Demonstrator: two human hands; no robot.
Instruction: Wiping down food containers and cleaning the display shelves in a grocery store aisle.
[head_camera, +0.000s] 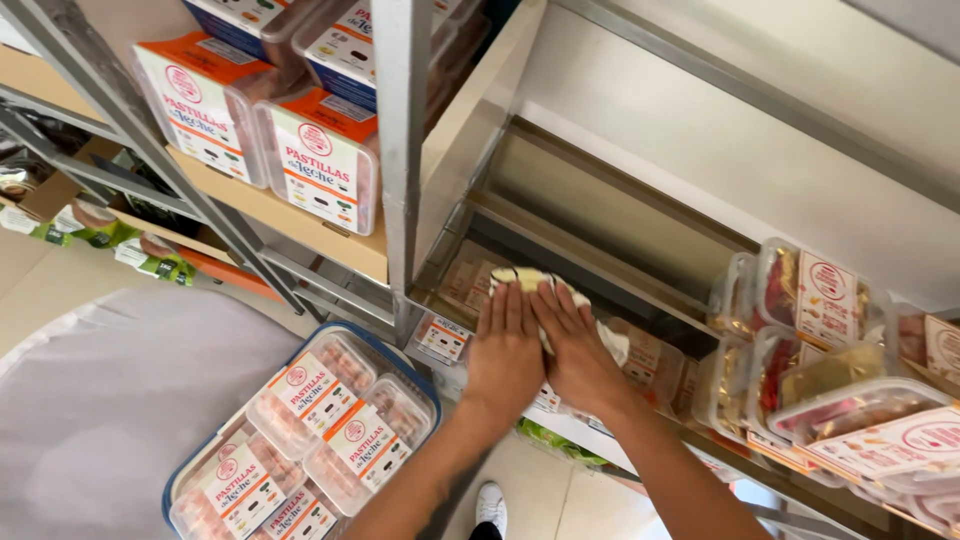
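Both of my hands press flat on a pale yellow-white cloth (527, 279) lying on a wooden shelf board (590, 262). My left hand (505, 345) lies palm down with fingers together over the cloth's left part. Beside it, my right hand (577, 345) covers the cloth's right part, and a white fold (612, 341) sticks out past its edge. The two hands touch side by side. Most of the cloth is hidden under them.
Clear plastic candy boxes (820, 350) crowd the same shelf to the right. More labelled boxes (300, 150) sit on the shelf at upper left, behind a grey metal upright (403, 150). A blue-rimmed bin (310, 430) full of packs stands below left. A white shoe (489, 505) shows on the floor.
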